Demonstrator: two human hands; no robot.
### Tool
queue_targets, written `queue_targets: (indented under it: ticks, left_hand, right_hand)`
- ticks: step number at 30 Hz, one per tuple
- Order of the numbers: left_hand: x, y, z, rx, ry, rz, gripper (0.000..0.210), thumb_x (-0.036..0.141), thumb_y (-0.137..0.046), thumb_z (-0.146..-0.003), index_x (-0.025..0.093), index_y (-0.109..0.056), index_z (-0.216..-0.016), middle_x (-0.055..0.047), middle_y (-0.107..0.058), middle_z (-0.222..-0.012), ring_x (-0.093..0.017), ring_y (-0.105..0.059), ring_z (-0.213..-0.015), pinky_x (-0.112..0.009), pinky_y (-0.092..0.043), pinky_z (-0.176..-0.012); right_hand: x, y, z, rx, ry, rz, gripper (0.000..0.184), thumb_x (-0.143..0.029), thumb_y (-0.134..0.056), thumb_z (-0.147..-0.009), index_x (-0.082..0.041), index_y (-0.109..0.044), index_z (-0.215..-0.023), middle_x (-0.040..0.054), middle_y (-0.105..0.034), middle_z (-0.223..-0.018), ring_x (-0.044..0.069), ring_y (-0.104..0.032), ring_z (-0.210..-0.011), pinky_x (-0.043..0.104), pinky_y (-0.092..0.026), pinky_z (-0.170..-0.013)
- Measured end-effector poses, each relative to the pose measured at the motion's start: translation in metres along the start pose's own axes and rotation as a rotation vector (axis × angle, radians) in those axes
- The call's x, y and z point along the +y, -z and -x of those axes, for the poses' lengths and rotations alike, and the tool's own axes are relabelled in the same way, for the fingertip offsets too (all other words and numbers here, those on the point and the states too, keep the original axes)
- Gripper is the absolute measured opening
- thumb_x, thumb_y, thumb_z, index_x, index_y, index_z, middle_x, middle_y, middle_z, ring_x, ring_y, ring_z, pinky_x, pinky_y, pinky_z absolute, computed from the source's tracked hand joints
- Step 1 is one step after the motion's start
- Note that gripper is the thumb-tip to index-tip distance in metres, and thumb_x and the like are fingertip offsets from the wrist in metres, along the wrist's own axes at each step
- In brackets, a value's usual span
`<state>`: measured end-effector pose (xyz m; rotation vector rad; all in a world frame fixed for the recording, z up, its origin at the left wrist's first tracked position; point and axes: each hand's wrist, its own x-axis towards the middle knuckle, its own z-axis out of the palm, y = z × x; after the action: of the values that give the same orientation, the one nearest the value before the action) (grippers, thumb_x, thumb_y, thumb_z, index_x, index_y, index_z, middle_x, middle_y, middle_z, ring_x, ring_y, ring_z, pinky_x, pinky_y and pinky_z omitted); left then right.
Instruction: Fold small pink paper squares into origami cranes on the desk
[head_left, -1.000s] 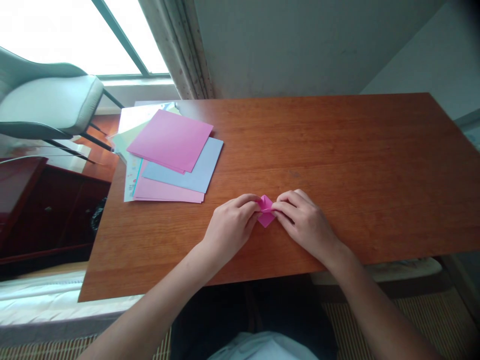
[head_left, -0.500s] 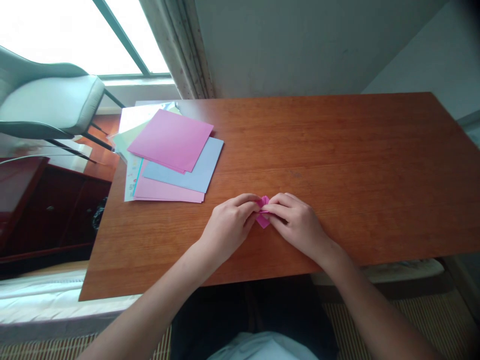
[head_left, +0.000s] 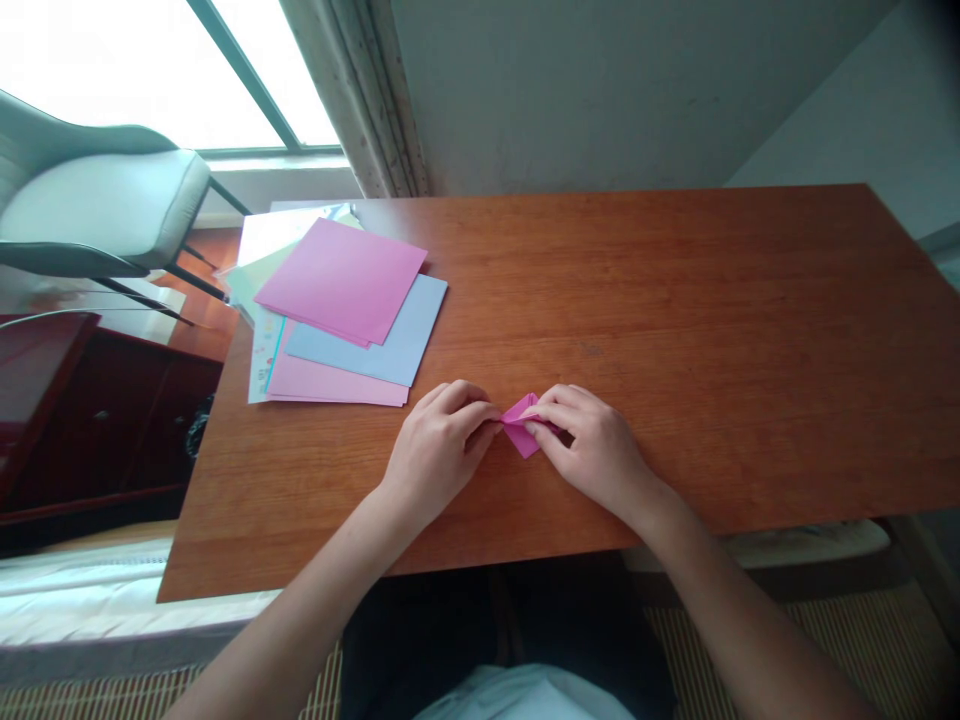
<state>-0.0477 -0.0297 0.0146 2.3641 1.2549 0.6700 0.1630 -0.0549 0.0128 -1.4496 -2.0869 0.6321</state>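
A small folded piece of pink paper [head_left: 523,430] is between my hands near the table's front edge, with creases and a raised fold across its middle. My left hand [head_left: 448,435] pinches its left corner between thumb and fingertips. On the other side, my right hand [head_left: 592,435] grips the paper's right part, thumb below and fingers above, so that end is hidden. Both hands are closed and rest low over the wooden table [head_left: 637,290].
At the table's left lies a pile of paper: a pink stack [head_left: 345,280] on top, blue sheets [head_left: 405,330] and lighter pink sheets [head_left: 337,385] beneath. A chair [head_left: 105,200] stands beyond the left edge, near a window and a curtain [head_left: 360,90].
My left hand has shifted left to the paper's left corner, uncovering more of the folded pink paper. My right hand stays almost where it was. The paper pile has not moved.
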Motion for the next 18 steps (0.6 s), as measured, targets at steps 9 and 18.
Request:
queue_targets:
  ticks: [9,18]
  left_hand:
    - [0.007,0.000,-0.005,-0.098,0.063,-0.057,0.013,0.022,-0.060,-0.095,0.022,-0.072,-0.091,-0.003,-0.066,-0.091,-0.019,-0.060,-0.086,-0.035,-0.046,-0.081]
    - [0.016,0.001,-0.009,-0.146,0.071,-0.117,0.014,0.024,-0.058,-0.096,0.020,-0.070,-0.093,-0.005,-0.065,-0.092,-0.021,-0.061,-0.086,-0.036,-0.048,-0.079]
  right_hand:
    - [-0.002,-0.001,0.003,-0.007,-0.004,0.025,0.014,-0.018,-0.060,-0.094,-0.024,-0.073,-0.094,0.0037,-0.070,-0.091,0.020,-0.060,-0.087,0.034,-0.050,-0.080]
    - [-0.004,0.002,0.000,-0.015,-0.028,0.014,0.014,-0.018,-0.060,-0.094,-0.024,-0.072,-0.092,0.0036,-0.070,-0.090,0.020,-0.061,-0.088,0.035,-0.050,-0.081]
